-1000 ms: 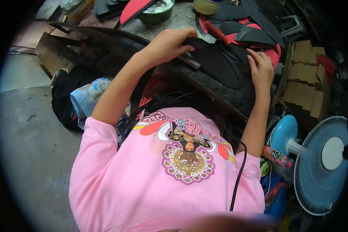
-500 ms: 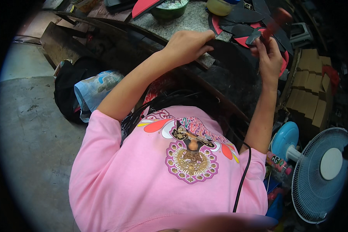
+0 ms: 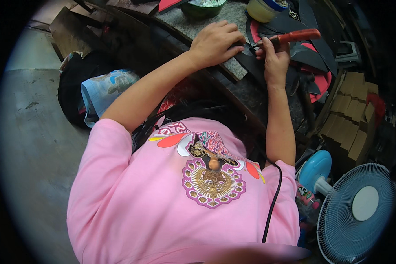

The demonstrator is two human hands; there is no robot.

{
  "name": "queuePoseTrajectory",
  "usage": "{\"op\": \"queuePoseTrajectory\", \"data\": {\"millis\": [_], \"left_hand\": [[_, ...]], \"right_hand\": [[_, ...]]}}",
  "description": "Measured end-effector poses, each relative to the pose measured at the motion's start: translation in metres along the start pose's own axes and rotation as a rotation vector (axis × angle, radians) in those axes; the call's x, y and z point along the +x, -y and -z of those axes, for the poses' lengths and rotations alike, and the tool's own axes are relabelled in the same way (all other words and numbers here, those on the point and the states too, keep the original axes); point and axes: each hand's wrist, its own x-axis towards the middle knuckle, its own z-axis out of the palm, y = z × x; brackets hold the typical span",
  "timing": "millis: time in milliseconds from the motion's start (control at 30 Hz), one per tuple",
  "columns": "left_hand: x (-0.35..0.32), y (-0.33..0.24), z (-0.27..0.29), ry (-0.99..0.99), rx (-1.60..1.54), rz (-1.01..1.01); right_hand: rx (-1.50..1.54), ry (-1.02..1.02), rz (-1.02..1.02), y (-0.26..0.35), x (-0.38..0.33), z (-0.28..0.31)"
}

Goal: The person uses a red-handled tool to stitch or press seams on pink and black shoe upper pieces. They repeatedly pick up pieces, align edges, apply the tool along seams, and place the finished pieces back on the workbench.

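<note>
I see my right hand (image 3: pixel 275 59) clenched around a red-handled tool (image 3: pixel 290 37), its long axis lying nearly level, handle pointing right, tip toward my left hand (image 3: pixel 215 42). That hand presses palm-down, fingers curled, on a black sheet piece (image 3: pixel 255 66) lying between both hands.

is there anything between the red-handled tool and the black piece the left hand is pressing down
Nothing visible. The right hand holds the red-handled tool with its tip at the black piece, right beside the left hand pressing it onto the stone slab.
</note>
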Motion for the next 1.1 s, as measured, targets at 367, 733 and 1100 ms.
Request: {"op": "queuePoseTrajectory", "data": {"millis": [367,733,1100], "left_hand": [[0.0009,-0.0058,0.0000,-0.034,0.086,-0.014],[0.0007,-0.0058,0.0004,-0.027,0.115,-0.069],[0.0010,-0.0062,-0.0004,-0.044,0.133,-0.071]], "right_hand": [[0.188,-0.076,-0.058,-0.0088,-0.0014,0.0056],[-0.119,0.064,0.191,-0.0089,-0.0107,-0.0029],[0.072,0.036,0.009,-0.0117,-0.0044,0.0020]]}}
